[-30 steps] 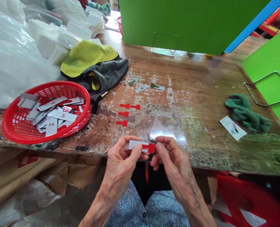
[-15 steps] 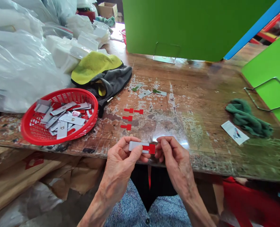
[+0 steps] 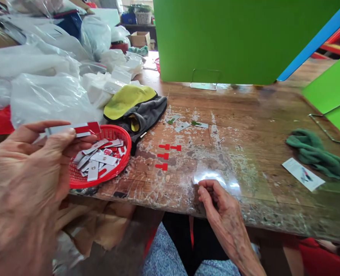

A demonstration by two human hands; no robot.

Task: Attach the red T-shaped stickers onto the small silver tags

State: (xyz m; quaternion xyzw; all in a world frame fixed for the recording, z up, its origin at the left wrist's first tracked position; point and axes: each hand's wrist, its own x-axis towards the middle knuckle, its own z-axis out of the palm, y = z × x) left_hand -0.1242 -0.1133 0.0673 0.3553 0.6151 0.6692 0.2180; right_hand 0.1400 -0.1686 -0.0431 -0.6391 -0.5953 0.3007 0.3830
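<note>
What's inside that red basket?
The basket holds a jumbled heap of pale and red strips, some with a round mark. The left hand blocks its left side; the heap's bottom is covered.

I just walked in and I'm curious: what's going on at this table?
A person is sitting at a worn wooden table. Their left hand holds up a white-and-red piece, partly hiding a red basket with similar pieces in it. The right hand is curled by the table's near edge; I can't tell whether it holds anything. Four small red tabs lie on the table, with three flat pieces farther back.
</note>
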